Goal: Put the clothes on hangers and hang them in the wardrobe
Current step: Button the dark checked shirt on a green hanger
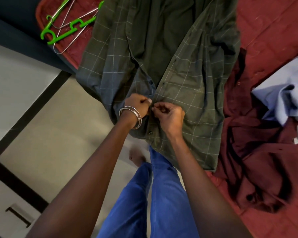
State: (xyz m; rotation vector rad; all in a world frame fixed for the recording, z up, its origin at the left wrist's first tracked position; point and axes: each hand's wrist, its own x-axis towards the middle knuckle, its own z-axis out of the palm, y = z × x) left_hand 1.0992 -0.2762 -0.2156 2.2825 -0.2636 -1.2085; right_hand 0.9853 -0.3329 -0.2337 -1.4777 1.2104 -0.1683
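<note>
The green checked shirt [187, 93] lies spread on the bed [272, 28], its hem hanging over the edge. The left hand [138, 104] pinches the button placket; the right hand [169, 114] pinches the buttonhole edge beside it. Judged step: working a button. Keep both plackets taut and aligned, and proceed one button at a time. The hangers [65, 30] lie near the shirt's far corner.

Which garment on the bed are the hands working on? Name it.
The green checked shirt: both the left hand and the right hand pinch its button placket. The maroon garment and the pale blue one lie untouched beside it.
</note>
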